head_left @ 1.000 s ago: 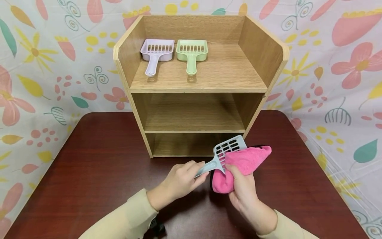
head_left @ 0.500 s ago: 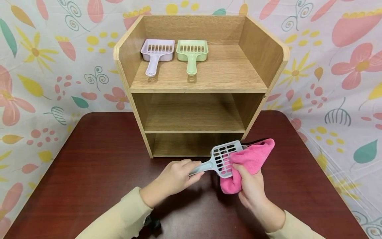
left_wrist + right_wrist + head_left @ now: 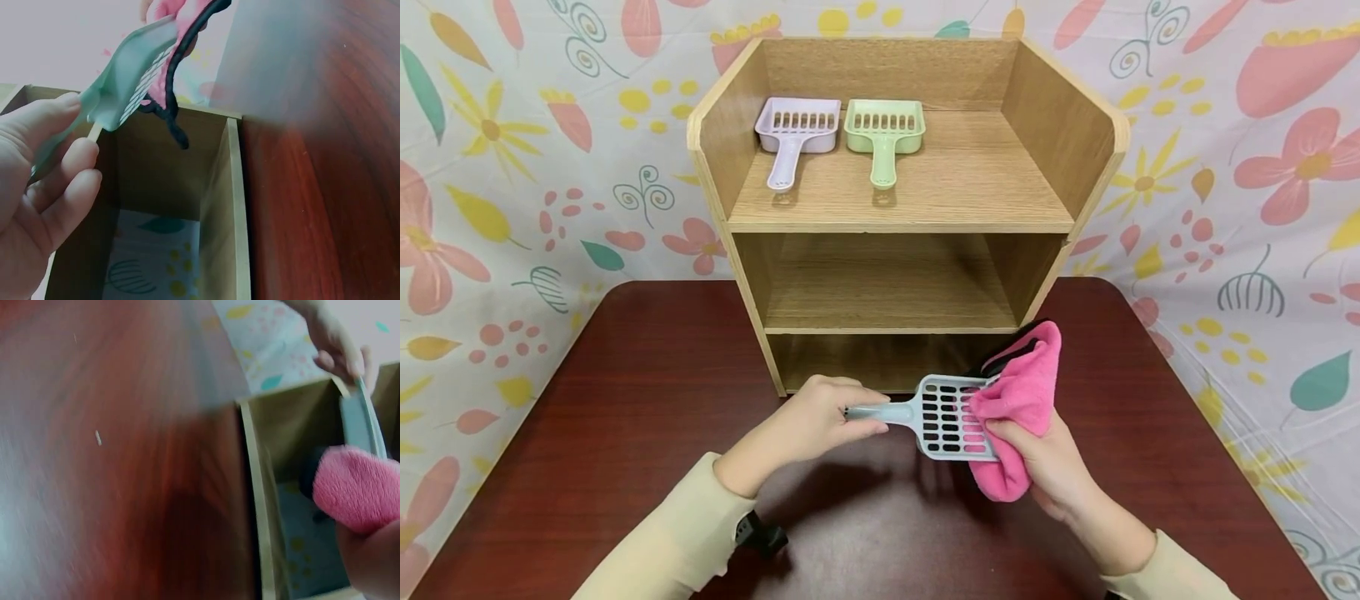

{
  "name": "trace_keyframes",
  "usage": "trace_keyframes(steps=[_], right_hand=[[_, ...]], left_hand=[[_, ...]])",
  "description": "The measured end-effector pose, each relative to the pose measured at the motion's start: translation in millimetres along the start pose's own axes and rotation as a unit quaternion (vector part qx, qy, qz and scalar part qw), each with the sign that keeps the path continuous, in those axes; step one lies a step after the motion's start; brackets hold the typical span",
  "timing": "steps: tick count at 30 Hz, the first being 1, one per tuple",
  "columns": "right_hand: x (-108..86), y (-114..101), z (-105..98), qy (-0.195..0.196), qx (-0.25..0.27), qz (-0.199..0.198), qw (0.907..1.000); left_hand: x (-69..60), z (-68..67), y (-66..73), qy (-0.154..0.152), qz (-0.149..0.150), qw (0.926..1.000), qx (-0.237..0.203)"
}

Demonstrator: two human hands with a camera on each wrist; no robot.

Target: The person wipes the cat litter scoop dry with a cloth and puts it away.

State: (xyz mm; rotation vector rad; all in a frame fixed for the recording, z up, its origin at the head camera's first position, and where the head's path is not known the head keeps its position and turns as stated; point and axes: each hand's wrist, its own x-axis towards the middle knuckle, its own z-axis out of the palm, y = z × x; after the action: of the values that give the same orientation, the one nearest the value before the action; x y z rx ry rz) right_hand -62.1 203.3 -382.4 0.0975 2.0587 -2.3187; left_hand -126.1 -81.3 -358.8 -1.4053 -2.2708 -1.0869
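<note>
A light blue litter scoop with a slotted scoop end is held above the table, its handle pointing left. My left hand pinches that handle between thumb and fingers; the left wrist view shows the same scoop from its side. Bunched in my right hand is a pink cloth with black edging, which lies against the right end of the scoop, partly behind its slots. In the right wrist view the cloth covers the scoop's near end. The right fingers behind the cloth are hidden.
A wooden shelf unit stands at the back of the dark red table, just behind the hands. On its top board lie a lilac litter scoop and a green litter scoop. A patterned cloth backdrop surrounds the table.
The left hand has moved left with the scoop, which has turned to lie nearly level. The right hand has shifted slightly right and down, the cloth still against the scoop and now tilted more upright.
</note>
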Motion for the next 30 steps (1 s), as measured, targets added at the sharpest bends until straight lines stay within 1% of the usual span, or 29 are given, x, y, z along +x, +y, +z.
trace_keyframes(steps=[3,5,7,9,11,13,16,17,20,22,24,28,30], right_hand=[[1.5,-2.8,-8.7,-0.038,-0.025,0.010,0.9989],[3.6,-4.9,-13.6,-0.058,-0.044,0.005,0.9973],[6.3,-7.4,-18.1,-0.074,-0.070,-0.010,0.9948],[9.1,-10.0,-22.2,-0.091,-0.104,-0.036,0.9898],[12.0,-12.6,-25.2,-0.111,-0.144,-0.068,0.9809],[14.6,-14.9,-27.4,-0.138,-0.177,-0.104,0.9689],[17.6,-17.3,-29.2,-0.167,-0.215,-0.150,0.9505],[18.3,-17.9,-29.3,-0.173,-0.224,-0.161,0.9457],[19.2,-19.6,-28.2,-0.193,-0.222,-0.158,0.9427],[19.7,-20.1,-26.5,-0.210,-0.209,-0.143,0.9444],[20.7,-19.7,-24.6,-0.217,-0.204,-0.136,0.9449],[24.7,-17.9,-20.0,-0.212,-0.234,-0.162,0.9351],[26.7,-17.0,-17.3,-0.219,-0.236,-0.175,0.9303]], left_hand=[[0.8,-4.0,0.9,-0.023,-0.024,0.9992,-0.022],[1.6,-5.4,2.1,-0.035,-0.035,0.9981,-0.036],[2.3,-6.4,3.4,-0.048,-0.044,0.9966,-0.050],[3.1,-7.3,4.8,-0.059,-0.052,0.9950,-0.061],[4.0,-8.2,5.9,-0.068,-0.059,0.9936,-0.067],[4.9,-9.0,6.3,-0.077,-0.069,0.9915,-0.079],[6.3,-9.9,7.1,-0.092,-0.088,0.9861,-0.107],[6.7,-10.2,7.3,-0.097,-0.096,0.9838,-0.116],[8.1,-10.4,8.4,-0.113,-0.119,0.9772,-0.135],[9.2,-9.9,9.1,-0.122,-0.133,0.9736,-0.140],[10.2,-8.9,9.7,-0.129,-0.146,0.9703,-0.143],[10.9,-6.9,10.8,-0.137,-0.166,0.9635,-0.159],[11.1,-6.1,11.7,-0.141,-0.173,0.9603,-0.167]])
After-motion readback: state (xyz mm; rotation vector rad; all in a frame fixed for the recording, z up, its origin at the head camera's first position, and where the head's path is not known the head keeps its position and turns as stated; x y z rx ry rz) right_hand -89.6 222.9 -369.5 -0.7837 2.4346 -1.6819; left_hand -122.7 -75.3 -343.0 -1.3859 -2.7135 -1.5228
